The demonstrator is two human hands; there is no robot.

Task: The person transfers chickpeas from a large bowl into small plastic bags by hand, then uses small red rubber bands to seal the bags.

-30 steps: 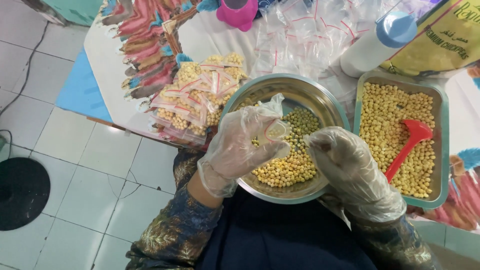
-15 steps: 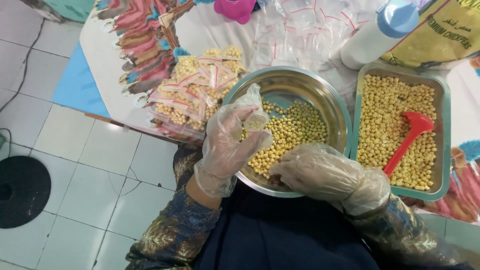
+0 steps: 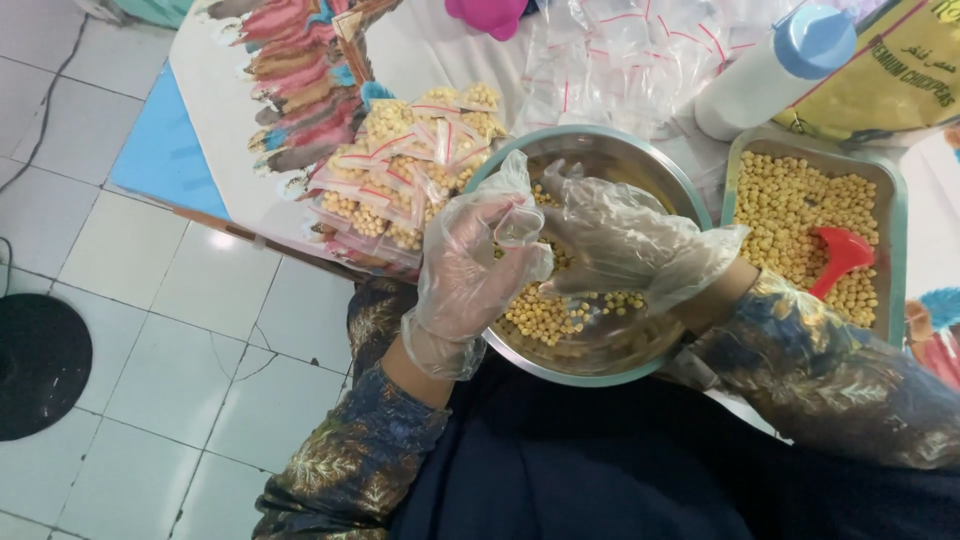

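A round steel bowl (image 3: 668, 178) of yellow chickpeas (image 3: 545, 315) rests on my lap at the table's edge. My left hand (image 3: 470, 275), in a loose clear plastic glove, pinches a small clear plastic bag (image 3: 520, 222) over the bowl's left side. My right hand (image 3: 625, 240), also gloved, hovers over the bowl with fingers curled toward the bag's mouth; whether it carries chickpeas is hidden.
A pile of filled small bags (image 3: 400, 175) lies left of the bowl. Several empty clear bags (image 3: 620, 60) lie behind it. At right sit a metal tray (image 3: 895, 180) of chickpeas with a red scoop (image 3: 840, 255), a white bottle (image 3: 760, 75), and a yellow sack (image 3: 890, 70).
My right hand has risen from the chickpeas at the bowl's near side up to the bag held by my left hand. The left hand stays roughly in place.
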